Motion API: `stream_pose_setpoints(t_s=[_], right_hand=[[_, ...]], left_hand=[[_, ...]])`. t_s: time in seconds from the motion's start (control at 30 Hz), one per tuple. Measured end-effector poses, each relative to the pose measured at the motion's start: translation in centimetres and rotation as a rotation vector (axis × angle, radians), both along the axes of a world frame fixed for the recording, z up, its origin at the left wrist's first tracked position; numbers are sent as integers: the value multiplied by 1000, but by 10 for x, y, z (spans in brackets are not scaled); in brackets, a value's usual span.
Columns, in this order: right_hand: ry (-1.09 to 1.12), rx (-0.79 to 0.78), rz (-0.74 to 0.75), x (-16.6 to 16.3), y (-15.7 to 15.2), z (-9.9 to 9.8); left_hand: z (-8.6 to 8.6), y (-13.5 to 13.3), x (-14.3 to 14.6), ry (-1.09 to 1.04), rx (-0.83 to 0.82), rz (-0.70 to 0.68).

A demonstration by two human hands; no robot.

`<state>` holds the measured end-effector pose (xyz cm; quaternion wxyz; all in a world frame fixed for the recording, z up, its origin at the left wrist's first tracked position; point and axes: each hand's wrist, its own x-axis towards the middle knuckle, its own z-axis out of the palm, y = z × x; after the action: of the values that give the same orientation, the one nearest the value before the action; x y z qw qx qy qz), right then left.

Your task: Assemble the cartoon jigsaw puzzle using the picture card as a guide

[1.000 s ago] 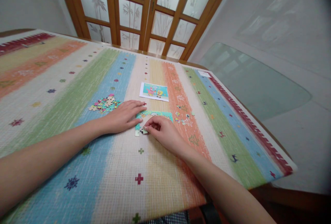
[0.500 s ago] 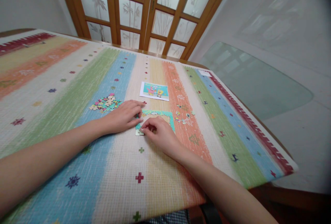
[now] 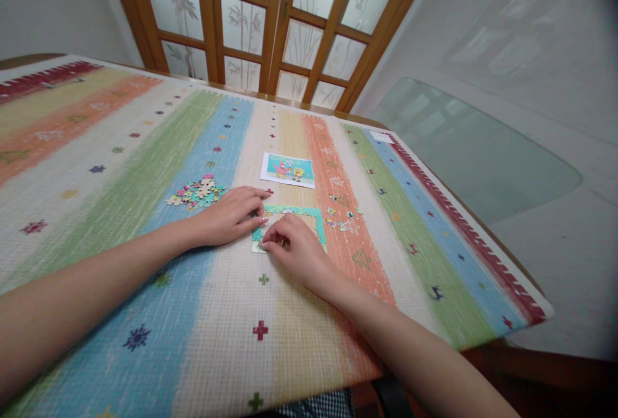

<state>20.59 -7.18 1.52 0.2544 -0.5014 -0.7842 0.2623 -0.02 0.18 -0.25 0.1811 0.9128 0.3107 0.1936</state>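
A small jigsaw puzzle (image 3: 319,225) lies on the table with a turquoise border joined around a bare tan middle. My left hand (image 3: 235,215) rests at its upper left edge, fingers loosely stretched and the thumb touching the border. Over the lower left corner, my right hand (image 3: 297,244) has thumb and forefinger pinched at a puzzle piece, which the fingertips mostly hide. The right hand also covers part of the puzzle's lower side.
A heap of loose puzzle pieces (image 3: 197,192) lies left of the puzzle. Several scattered pieces (image 3: 338,221) lie to its right. Beyond stands a printed cartoon picture card (image 3: 288,170), lying flat on the striped tablecloth (image 3: 241,315). A wooden glazed door (image 3: 270,25) is behind the table.
My right hand has shifted very slightly at the puzzle's lower left corner. The left hand stays in place.
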Motion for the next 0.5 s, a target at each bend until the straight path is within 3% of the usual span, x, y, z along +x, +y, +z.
stream_pose_setpoints(t_s=[0.17, 0.33, 0.5], right_hand=[[93, 13, -17, 10, 5, 6], [146, 120, -114, 36, 17, 20], [200, 177, -201, 63, 31, 21]], left_hand=[[2, -1, 0, -5, -9, -8], [5, -1, -1, -10, -19, -15], [7, -3, 0, 18, -9, -51]])
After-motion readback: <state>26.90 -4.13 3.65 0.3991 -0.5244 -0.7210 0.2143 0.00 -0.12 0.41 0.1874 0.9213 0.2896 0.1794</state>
